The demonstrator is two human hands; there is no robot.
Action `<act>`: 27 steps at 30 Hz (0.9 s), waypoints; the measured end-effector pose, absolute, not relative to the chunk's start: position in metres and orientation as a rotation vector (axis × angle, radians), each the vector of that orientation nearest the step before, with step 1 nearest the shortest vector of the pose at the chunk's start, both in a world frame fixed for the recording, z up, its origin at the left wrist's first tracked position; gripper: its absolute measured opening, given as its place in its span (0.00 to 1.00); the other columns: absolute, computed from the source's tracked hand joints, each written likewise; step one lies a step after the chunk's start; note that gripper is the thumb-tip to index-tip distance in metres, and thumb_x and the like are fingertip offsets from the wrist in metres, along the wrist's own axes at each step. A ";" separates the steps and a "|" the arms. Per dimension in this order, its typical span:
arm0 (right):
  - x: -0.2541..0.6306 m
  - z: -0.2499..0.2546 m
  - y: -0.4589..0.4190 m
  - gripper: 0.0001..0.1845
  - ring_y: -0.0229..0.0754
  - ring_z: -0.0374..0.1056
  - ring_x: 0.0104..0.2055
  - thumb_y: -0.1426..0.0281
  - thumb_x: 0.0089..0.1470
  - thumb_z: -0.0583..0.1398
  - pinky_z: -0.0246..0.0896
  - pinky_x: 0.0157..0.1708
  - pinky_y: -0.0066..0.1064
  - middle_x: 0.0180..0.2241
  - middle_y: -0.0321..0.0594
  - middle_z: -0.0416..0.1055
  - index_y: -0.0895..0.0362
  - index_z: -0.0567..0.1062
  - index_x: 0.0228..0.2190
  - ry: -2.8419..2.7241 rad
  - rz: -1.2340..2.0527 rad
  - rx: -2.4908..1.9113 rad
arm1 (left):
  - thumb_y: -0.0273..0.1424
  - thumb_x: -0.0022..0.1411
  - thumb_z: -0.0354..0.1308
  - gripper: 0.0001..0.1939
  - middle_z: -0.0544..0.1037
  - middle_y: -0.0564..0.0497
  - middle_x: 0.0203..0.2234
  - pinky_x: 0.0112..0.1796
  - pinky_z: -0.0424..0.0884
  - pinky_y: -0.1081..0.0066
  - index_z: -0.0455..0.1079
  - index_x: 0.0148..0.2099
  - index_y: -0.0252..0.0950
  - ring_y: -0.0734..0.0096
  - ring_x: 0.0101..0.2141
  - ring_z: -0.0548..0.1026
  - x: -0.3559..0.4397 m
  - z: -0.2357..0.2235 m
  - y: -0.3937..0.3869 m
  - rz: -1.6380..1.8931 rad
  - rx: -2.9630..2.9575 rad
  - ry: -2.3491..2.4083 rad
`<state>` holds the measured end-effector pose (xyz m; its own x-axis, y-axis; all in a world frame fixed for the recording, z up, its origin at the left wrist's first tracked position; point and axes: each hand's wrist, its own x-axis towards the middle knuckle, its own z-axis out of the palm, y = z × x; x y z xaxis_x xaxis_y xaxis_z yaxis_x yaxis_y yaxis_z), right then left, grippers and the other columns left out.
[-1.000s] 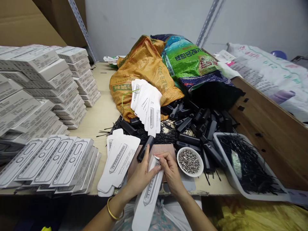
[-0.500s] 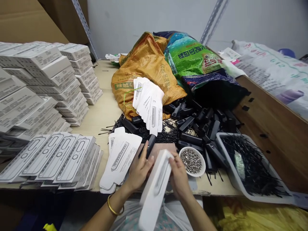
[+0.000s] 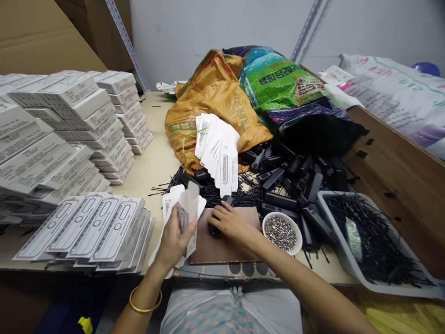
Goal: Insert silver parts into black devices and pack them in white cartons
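Note:
My left hand (image 3: 175, 241) is closed around a white printed carton (image 3: 189, 208), its end flap standing up. Beneath that carton lie flat unfolded cartons (image 3: 168, 204), partly covered. My right hand (image 3: 231, 222) has its fingers over a black plastic device (image 3: 216, 229) on the brown board (image 3: 212, 253); the hand hides much of the device. Right of the board stands a white bowl (image 3: 299, 239) of small metal pieces. Behind the board, black pin-like strips and more black devices (image 3: 278, 199) lie in a heap.
Folded cartons (image 3: 114, 227) lie in rows at the left, with tall stacks of boxes (image 3: 100, 111) behind. Fanned flat cartons (image 3: 227, 167) lean on an orange sack (image 3: 215, 97). A white tub (image 3: 342, 264) of black strips sits at the right, beside a cardboard wall (image 3: 399, 199).
The carton has passed from my right hand to my left, which has moved left. My right hand has reached forward onto the black device, now lying on the board.

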<state>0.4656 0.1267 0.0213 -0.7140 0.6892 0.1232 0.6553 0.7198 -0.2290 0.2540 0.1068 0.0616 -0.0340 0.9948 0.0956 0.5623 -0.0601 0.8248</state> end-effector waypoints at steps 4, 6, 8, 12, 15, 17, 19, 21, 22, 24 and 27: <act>0.515 0.054 0.119 0.16 0.44 0.67 0.42 0.69 0.56 0.61 0.64 0.43 0.36 0.41 0.41 0.69 0.54 0.66 0.46 -1.843 0.398 -1.382 | 0.42 0.56 0.58 0.32 0.71 0.41 0.52 0.51 0.68 0.55 0.60 0.60 0.36 0.53 0.52 0.70 0.277 0.054 0.105 0.646 1.846 1.578; 0.529 0.071 0.112 0.21 0.42 0.67 0.39 0.62 0.54 0.63 0.64 0.40 0.34 0.40 0.39 0.68 0.52 0.64 0.47 -1.279 0.394 -1.447 | 0.38 0.55 0.60 0.32 0.71 0.43 0.49 0.49 0.69 0.56 0.59 0.61 0.38 0.54 0.49 0.72 0.293 0.055 0.105 0.553 1.919 1.510; 0.528 0.081 0.105 0.22 0.42 0.66 0.40 0.59 0.53 0.63 0.62 0.41 0.34 0.40 0.38 0.66 0.52 0.64 0.46 -1.000 0.385 -1.435 | 0.33 0.54 0.60 0.33 0.70 0.44 0.47 0.48 0.69 0.56 0.59 0.62 0.39 0.55 0.48 0.71 0.309 0.056 0.103 0.527 2.009 1.447; 0.504 0.079 0.105 0.17 0.42 0.66 0.38 0.61 0.51 0.64 0.62 0.41 0.34 0.38 0.37 0.68 0.52 0.67 0.41 -1.158 0.640 -1.432 | 0.24 0.51 0.59 0.33 0.71 0.47 0.42 0.45 0.71 0.56 0.62 0.61 0.42 0.56 0.44 0.72 0.331 0.056 0.093 0.492 2.168 1.375; 0.491 0.076 0.117 0.18 0.41 0.68 0.34 0.59 0.54 0.61 0.64 0.38 0.35 0.34 0.35 0.69 0.52 0.65 0.43 -1.006 0.809 -1.318 | 0.26 0.53 0.59 0.31 0.71 0.46 0.41 0.42 0.72 0.59 0.62 0.60 0.41 0.57 0.42 0.73 0.333 0.052 0.087 0.548 2.087 1.397; 0.486 0.077 0.121 0.20 0.42 0.69 0.35 0.58 0.57 0.58 0.65 0.39 0.35 0.35 0.36 0.69 0.51 0.61 0.47 -0.829 0.807 -1.223 | 0.28 0.54 0.59 0.32 0.70 0.45 0.44 0.45 0.72 0.59 0.60 0.61 0.40 0.57 0.45 0.73 0.331 0.051 0.087 0.634 2.038 1.420; 0.480 0.079 0.117 0.20 0.42 0.69 0.40 0.58 0.57 0.58 0.64 0.42 0.36 0.38 0.38 0.70 0.51 0.63 0.48 -0.869 0.796 -1.205 | 0.28 0.54 0.58 0.32 0.70 0.44 0.47 0.48 0.70 0.58 0.58 0.61 0.40 0.57 0.48 0.71 0.330 0.051 0.089 0.718 2.025 1.414; 0.477 0.078 0.108 0.14 0.44 0.67 0.45 0.60 0.58 0.58 0.61 0.46 0.36 0.41 0.40 0.71 0.52 0.69 0.44 -1.130 0.816 -1.237 | 0.28 0.55 0.57 0.31 0.70 0.44 0.48 0.49 0.69 0.58 0.57 0.61 0.39 0.57 0.50 0.71 0.329 0.051 0.093 0.839 1.994 1.455; 0.477 0.077 0.105 0.11 0.44 0.66 0.48 0.60 0.60 0.56 0.60 0.48 0.36 0.42 0.40 0.71 0.52 0.73 0.40 -1.271 0.839 -1.249 | 0.28 0.55 0.57 0.31 0.70 0.44 0.47 0.49 0.70 0.59 0.57 0.61 0.38 0.57 0.50 0.71 0.329 0.050 0.095 0.899 1.972 1.487; 0.483 0.070 0.105 0.18 0.44 0.66 0.48 0.61 0.64 0.49 0.60 0.47 0.35 0.41 0.41 0.72 0.53 0.76 0.33 -1.474 0.870 -1.333 | 0.30 0.55 0.58 0.30 0.71 0.44 0.46 0.49 0.70 0.59 0.57 0.60 0.37 0.57 0.49 0.72 0.329 0.048 0.099 0.982 1.944 1.527; 0.498 0.052 0.130 0.14 0.44 0.67 0.43 0.65 0.63 0.51 0.60 0.45 0.34 0.39 0.43 0.73 0.55 0.74 0.34 -1.541 0.749 -1.745 | 0.32 0.56 0.60 0.31 0.71 0.43 0.50 0.51 0.68 0.58 0.56 0.61 0.37 0.56 0.52 0.71 0.329 0.043 0.098 1.026 1.945 1.497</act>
<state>0.4978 0.1296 0.0522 0.1322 0.9911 0.0178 0.5980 -0.0654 -0.7989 0.3291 0.0983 0.0435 0.1222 0.9547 0.2712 0.5979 -0.2889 0.7477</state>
